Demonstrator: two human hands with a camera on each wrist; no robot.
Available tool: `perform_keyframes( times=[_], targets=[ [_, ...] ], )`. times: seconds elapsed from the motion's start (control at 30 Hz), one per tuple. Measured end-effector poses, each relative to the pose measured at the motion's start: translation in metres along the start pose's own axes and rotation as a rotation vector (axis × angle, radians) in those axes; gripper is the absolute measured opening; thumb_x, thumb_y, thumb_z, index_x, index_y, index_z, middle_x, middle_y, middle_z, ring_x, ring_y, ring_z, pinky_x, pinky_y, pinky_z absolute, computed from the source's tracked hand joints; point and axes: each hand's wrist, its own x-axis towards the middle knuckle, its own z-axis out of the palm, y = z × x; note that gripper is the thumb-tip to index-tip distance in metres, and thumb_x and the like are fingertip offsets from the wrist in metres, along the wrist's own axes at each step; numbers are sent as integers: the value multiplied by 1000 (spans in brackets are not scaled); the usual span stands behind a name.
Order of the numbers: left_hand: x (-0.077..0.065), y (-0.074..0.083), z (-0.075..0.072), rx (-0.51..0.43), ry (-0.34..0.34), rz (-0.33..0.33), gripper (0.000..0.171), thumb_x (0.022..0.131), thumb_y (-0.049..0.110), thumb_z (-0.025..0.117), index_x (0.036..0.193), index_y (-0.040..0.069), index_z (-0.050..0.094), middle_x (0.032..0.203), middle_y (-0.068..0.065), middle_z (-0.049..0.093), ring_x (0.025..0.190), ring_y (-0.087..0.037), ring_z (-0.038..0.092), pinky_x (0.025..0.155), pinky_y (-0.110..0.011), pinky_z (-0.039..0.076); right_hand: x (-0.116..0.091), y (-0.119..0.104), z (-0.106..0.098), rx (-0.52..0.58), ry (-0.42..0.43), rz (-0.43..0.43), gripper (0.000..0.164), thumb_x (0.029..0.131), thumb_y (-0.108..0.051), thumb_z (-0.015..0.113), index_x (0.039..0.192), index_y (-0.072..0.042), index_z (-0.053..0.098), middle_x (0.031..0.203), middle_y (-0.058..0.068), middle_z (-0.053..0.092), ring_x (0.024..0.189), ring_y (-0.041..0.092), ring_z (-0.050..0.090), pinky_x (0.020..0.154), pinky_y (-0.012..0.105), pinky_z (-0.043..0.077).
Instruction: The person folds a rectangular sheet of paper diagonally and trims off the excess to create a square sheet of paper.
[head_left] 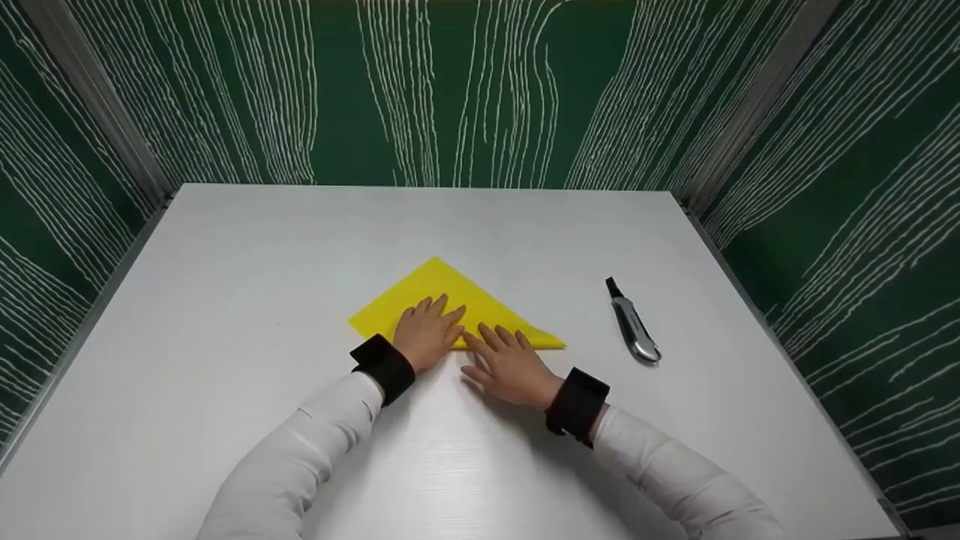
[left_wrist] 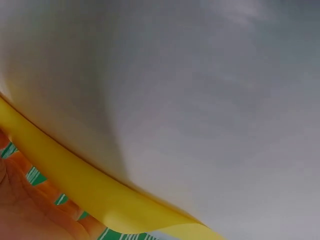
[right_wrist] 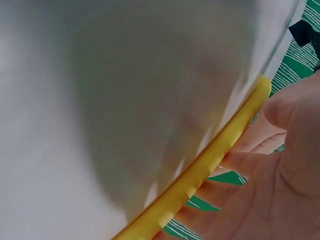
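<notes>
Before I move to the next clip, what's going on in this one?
A person's left hand and right hand rest side by side on a folded yellow paper, at its near edge. The paper lies on a white table, roughly a triangle. A box cutter lies apart to the right, in neither hand.

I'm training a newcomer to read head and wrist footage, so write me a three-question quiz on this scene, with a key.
1. Multiple choice: In the head view, where is the utility knife relative to the yellow sheet?
A. To its left
B. To its right
C. Underneath it

2. True or false: The right hand is holding the utility knife.

3. Fill in the blank: The wristbands are ____ in colour.

Key:
1. B
2. False; its fingers lie on the yellow sheet, while the utility knife lies apart on the white table.
3. black
</notes>
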Motion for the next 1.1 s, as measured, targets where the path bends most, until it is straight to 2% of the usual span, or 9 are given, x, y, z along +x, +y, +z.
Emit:
perform_keyframes(
  times=[0.73, 0.83, 0.87, 0.97, 1.07, 1.1],
  targets=[
    [6, 0, 3, 25, 7, -20, 49, 111, 37, 42, 157, 20, 45, 163, -16, 42, 148, -41, 42, 118, -58, 40, 5, 2, -5, 2, -55, 13, 66, 107, -52, 43, 163, -21, 29, 170, 16, 26, 157, 45, 26, 126, 67, 20],
    [4, 2, 0, 41, 17, -9, 48, 111, 35, 43, 156, 19, 46, 160, -17, 45, 146, -41, 44, 117, -57, 42, 5, 3, -4, 13, -47, 3, 65, 107, -50, 45, 163, -20, 31, 170, 17, 27, 156, 46, 27, 125, 68, 21],
    [5, -1, 6, 62, 42, 4, 48, 111, 37, 40, 156, 21, 45, 160, -17, 46, 145, -40, 46, 115, -57, 44, 5, 3, -4, 15, -43, -3, 64, 107, -50, 45, 163, -19, 31, 170, 18, 28, 156, 47, 27, 125, 68, 22],
    [4, -1, 5, 73, 50, 6, 48, 111, 37, 41, 155, 21, 46, 158, -17, 47, 143, -40, 47, 113, -56, 45, 4, 3, -4, 19, -34, -18, 63, 108, -48, 46, 162, -18, 33, 169, 19, 29, 154, 49, 28, 124, 69, 24],
    [5, -1, 6, 61, 38, -4, 48, 111, 39, 41, 156, 22, 45, 160, -16, 45, 145, -40, 45, 115, -57, 43, 4, 3, -5, 12, -38, -18, 63, 108, -49, 45, 162, -19, 33, 169, 19, 29, 155, 48, 28, 124, 68, 24],
    [4, 3, 0, 47, 16, -17, 48, 110, 36, 45, 155, 20, 47, 160, -16, 45, 146, -41, 45, 116, -58, 42, 4, 3, -5, 11, -41, -17, 63, 108, -49, 45, 162, -19, 33, 169, 19, 29, 155, 48, 28, 124, 68, 24]
  ],
)
